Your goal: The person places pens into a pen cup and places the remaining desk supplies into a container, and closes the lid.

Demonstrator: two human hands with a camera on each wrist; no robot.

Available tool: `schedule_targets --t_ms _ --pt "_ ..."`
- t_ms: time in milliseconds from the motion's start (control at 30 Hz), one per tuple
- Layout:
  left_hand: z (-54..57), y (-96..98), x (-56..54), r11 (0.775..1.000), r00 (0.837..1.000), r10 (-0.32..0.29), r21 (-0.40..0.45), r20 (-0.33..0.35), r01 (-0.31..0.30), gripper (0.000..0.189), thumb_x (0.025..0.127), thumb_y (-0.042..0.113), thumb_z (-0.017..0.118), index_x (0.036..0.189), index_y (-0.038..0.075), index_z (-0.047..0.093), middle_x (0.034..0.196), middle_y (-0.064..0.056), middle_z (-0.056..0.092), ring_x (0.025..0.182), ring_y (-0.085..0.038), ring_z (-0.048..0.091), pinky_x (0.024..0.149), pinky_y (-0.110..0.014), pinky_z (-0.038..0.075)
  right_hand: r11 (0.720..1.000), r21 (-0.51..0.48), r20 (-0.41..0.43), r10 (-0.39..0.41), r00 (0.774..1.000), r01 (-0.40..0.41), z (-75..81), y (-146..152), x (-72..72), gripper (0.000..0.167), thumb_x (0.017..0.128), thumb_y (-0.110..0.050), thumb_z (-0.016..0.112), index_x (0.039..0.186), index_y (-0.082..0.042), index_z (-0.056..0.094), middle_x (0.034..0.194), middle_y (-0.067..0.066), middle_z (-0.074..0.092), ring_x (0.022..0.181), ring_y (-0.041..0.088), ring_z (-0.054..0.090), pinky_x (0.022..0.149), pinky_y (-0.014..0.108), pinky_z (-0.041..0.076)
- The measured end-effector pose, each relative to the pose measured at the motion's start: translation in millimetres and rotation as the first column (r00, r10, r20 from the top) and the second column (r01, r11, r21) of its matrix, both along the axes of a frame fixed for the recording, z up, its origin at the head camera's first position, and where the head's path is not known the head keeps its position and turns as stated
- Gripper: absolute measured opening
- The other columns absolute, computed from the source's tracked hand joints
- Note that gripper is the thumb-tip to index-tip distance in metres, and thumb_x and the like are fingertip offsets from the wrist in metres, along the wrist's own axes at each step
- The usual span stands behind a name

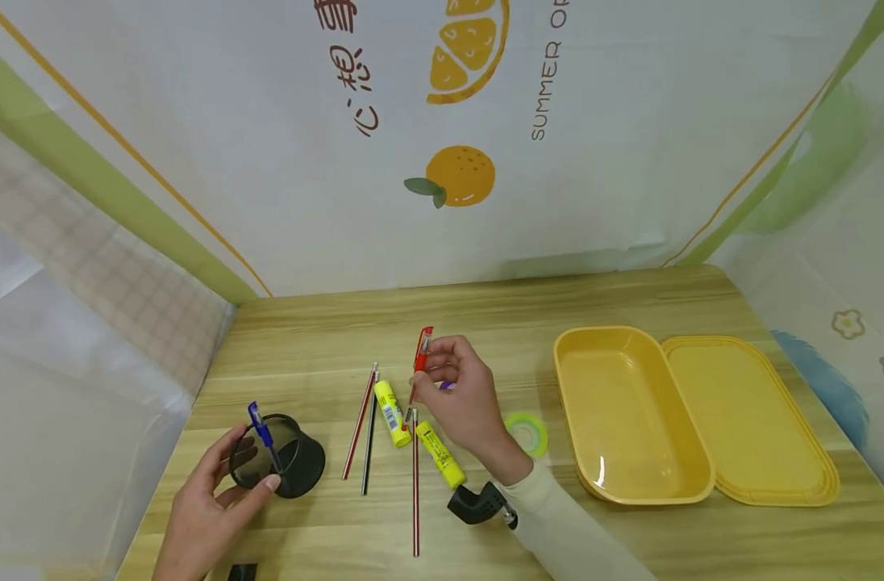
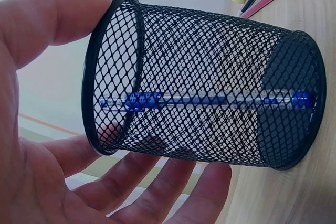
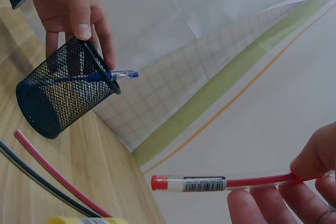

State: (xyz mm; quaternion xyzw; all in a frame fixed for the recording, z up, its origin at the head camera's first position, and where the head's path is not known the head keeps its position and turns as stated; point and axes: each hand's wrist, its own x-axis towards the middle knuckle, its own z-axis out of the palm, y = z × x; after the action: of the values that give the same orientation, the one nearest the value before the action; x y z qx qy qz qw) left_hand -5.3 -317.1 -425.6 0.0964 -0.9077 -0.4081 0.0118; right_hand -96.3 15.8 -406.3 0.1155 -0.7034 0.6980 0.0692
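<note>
My left hand (image 1: 208, 502) grips the rim of a black mesh pen holder (image 2: 205, 77), thumb on one side and fingers on the other. Inside it stands a blue pen (image 1: 262, 429), its cap end sticking out past the rim. Between thumb and fingers, my right hand (image 1: 462, 395) pinches a red pen (image 3: 231, 183) above the middle of the table. Below that hand lie two yellow glue sticks (image 1: 391, 413) and a red striped pencil (image 1: 416, 500). Another red pencil (image 1: 360, 424) and a dark pencil (image 1: 370, 436) lie between the pen holder and the glue sticks.
A green tape roll (image 1: 527, 434) lies right of my right wrist, and a purple item (image 1: 448, 386) is mostly hidden behind that hand. Farther right stand a yellow plastic box (image 1: 631, 420) and its lid (image 1: 754, 420). A printed curtain (image 1: 340, 218) hangs behind the table.
</note>
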Motion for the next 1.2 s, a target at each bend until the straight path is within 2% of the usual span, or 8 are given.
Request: schedule_targets --t_ms 233,400,667,900,1200 --pt "-0.2 -1.1 1.6 1.000 1.000 -0.002 -0.007 -0.009 0.002 0.090 0.092 0.030 0.086 0.164 0.011 0.036 0.156 -0.022 0.049 0.105 0.024 0.046 0.076 -0.011 0.055 0.993 -0.077 0.013 0.087 0.996 -0.086 8.7 -13 2.9 0.035 0.094 0.001 0.071 0.125 -0.004 0.057 0.109 0.016 0.068 0.092 0.017 0.070 0.075 0.026 0.065" --pt "-0.8 0.1 1.6 1.000 1.000 0.006 -0.002 -0.021 -0.007 0.089 0.092 0.030 0.086 0.164 0.013 0.037 0.155 -0.019 0.050 0.106 0.022 0.047 0.077 -0.010 0.055 0.985 -0.087 -0.017 0.149 0.989 -0.149 12.9 -26 9.0 0.035 0.095 -0.001 0.071 0.126 -0.004 0.054 0.111 0.017 0.067 0.095 0.016 0.069 0.077 0.025 0.064" --pt "-0.6 2.2 0.5 1.000 0.999 0.001 0.003 -0.054 -0.001 0.087 0.091 0.028 0.087 0.163 0.014 0.040 0.153 -0.017 0.052 0.106 0.020 0.050 0.077 -0.010 0.056 0.975 -0.111 -0.068 0.187 0.980 -0.194 17.0 -45 15.2 0.033 0.097 -0.003 0.071 0.123 -0.003 0.052 0.110 0.019 0.069 0.097 0.015 0.071 0.076 0.027 0.065" --pt "-2.2 -0.3 1.6 1.000 0.999 0.004 0.016 -0.039 -0.003 0.087 0.091 0.026 0.087 0.163 0.014 0.039 0.155 -0.020 0.051 0.105 0.023 0.048 0.076 -0.009 0.055 0.963 -0.124 -0.066 0.230 0.971 -0.237 17.9 -61 14.8 0.032 0.098 -0.006 0.071 0.124 -0.005 0.051 0.112 0.018 0.068 0.099 0.011 0.069 0.080 0.025 0.064" --pt "-1.4 -1.9 1.1 1.000 1.000 0.003 0.005 -0.025 -0.002 0.088 0.091 0.026 0.086 0.163 0.013 0.038 0.155 -0.022 0.051 0.104 0.025 0.046 0.076 -0.009 0.055 0.958 -0.103 -0.131 0.253 0.958 -0.267 17.7 -83 12.6 0.029 0.099 -0.003 0.068 0.123 -0.006 0.051 0.110 0.018 0.069 0.100 0.011 0.071 0.077 0.024 0.064"
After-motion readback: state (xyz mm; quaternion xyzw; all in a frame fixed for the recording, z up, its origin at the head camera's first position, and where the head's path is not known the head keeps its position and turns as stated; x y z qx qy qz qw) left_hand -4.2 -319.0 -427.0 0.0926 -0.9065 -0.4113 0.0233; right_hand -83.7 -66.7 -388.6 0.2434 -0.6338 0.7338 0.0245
